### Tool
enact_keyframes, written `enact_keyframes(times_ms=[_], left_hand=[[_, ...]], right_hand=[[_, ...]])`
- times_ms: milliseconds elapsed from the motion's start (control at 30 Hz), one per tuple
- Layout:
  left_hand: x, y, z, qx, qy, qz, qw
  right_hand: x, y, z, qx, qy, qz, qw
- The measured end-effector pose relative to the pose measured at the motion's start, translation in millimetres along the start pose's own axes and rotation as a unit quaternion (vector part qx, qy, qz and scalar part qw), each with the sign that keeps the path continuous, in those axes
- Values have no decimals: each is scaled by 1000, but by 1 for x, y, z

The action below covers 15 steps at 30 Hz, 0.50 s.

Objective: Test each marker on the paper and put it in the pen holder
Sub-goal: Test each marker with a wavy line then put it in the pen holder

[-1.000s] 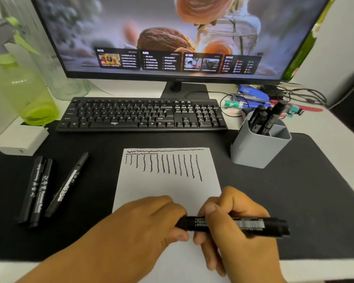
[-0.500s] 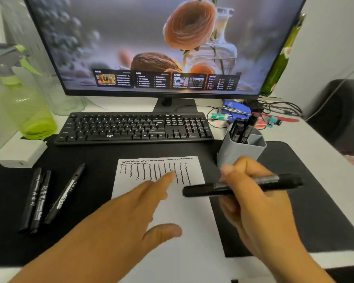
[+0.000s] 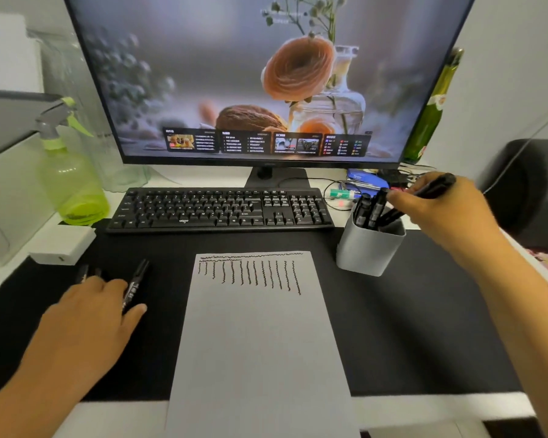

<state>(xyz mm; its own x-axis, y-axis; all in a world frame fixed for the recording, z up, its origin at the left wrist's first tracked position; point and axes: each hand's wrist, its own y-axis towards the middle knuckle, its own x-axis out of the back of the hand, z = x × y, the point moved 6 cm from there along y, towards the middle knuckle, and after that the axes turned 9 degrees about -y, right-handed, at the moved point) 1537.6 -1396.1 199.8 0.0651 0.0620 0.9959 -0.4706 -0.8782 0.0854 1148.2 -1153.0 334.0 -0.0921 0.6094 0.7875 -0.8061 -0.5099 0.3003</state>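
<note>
Since the earlier frame the left hand (image 3: 89,314) has left the sheet and gone out to the loose black markers (image 3: 136,281) lying on the black desk mat (image 3: 408,327) at the left of the table; its fingers lie on them, thumb beside the rightmost one, but whether it grips any I cannot tell. To the right lies the white sheet of paper (image 3: 260,343) with black test strokes along its top. Further right stands the grey plastic pen holder (image 3: 367,251), several black markers upright in it. Over its rim the right hand (image 3: 440,210) pinches a capped black marker (image 3: 434,188), lower end dipping inside
</note>
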Motion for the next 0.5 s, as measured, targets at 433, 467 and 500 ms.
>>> enact_keyframes(times_ms=[433,467,500], left_hand=[[6,-2,-10,6,-104,24,994],[7,-4,-11,6,-110,24,994],[7,-6,-11,6,-116,23,993]], right_hand=[[-10,10,-7,-48,-41,174,983],[-14,8,-6,-55,-59,196,977],[-17,7,-5,-62,-72,212,973]])
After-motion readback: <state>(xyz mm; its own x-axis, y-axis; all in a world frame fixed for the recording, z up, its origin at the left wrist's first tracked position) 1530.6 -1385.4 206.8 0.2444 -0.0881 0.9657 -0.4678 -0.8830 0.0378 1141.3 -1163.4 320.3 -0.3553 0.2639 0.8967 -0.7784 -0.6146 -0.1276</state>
